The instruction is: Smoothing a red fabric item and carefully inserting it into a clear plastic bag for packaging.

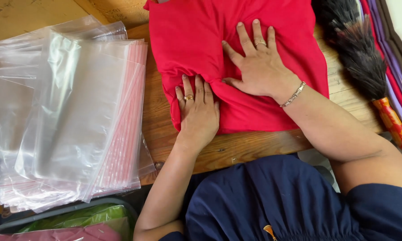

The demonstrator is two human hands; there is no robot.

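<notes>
A folded red cloth lies on a wooden table. My left hand rests flat on the cloth's near left corner, fingers together, a ring on one finger. My right hand presses flat on the cloth's middle with fingers spread; it wears a ring and a bracelet at the wrist. The cloth bunches into creases between the two hands. Neither hand grips anything.
A thick stack of clear plastic zip bags with pink strips lies to the left. A dark feather duster with an orange patterned handle lies at the right, beside coloured straps. A grey bin with green and pink bagged items stands at lower left.
</notes>
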